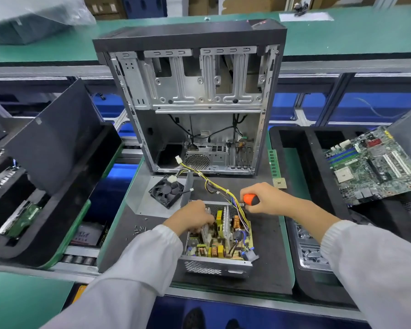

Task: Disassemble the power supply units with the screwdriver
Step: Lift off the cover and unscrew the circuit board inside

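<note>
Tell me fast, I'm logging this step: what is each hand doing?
Left hand: fingers curled down into the open power supply unit; what they grip cannot be told.
Right hand: grips the screwdriver.

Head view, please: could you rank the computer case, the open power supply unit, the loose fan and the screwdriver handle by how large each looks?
1. computer case, by far the largest.
2. power supply unit.
3. fan, though it lies farther from the camera.
4. screwdriver handle, mostly hidden in the right hand.
</note>
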Motion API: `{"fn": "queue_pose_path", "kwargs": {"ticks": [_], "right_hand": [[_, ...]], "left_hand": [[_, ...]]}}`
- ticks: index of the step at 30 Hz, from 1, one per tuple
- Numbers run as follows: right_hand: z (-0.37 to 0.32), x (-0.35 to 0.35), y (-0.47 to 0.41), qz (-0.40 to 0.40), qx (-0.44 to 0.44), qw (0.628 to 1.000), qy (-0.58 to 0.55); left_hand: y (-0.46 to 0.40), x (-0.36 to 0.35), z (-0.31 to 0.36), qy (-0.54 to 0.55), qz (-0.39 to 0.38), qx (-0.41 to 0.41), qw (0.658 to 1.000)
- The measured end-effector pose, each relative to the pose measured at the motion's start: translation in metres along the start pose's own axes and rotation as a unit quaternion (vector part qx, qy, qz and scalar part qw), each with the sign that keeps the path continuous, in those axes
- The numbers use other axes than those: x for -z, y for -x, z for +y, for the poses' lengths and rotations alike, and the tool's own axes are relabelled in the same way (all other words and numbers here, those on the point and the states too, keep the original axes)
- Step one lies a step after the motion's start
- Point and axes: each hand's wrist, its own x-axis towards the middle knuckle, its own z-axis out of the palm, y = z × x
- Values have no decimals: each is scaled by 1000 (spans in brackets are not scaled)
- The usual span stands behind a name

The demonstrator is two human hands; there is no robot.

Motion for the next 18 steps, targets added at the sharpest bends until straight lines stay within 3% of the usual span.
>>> {"fn": "queue_pose_path", "kwargs": {"ticks": [3,8,14,18], "right_hand": [[0,0,-1,-9,1,1000,4],[2,-5,1,3,-10,1000,0],[-4,-6,-1,3,-17,998,52],[-8,16,-3,-77,-14,995,56]], "left_hand": [[2,3,1,-25,17,-10,1000],[11,-15,-4,-100,124,-17,987],[8,-34,-1,12,88,-6,996],[9,-41,9,10,93,-19,995]]}}
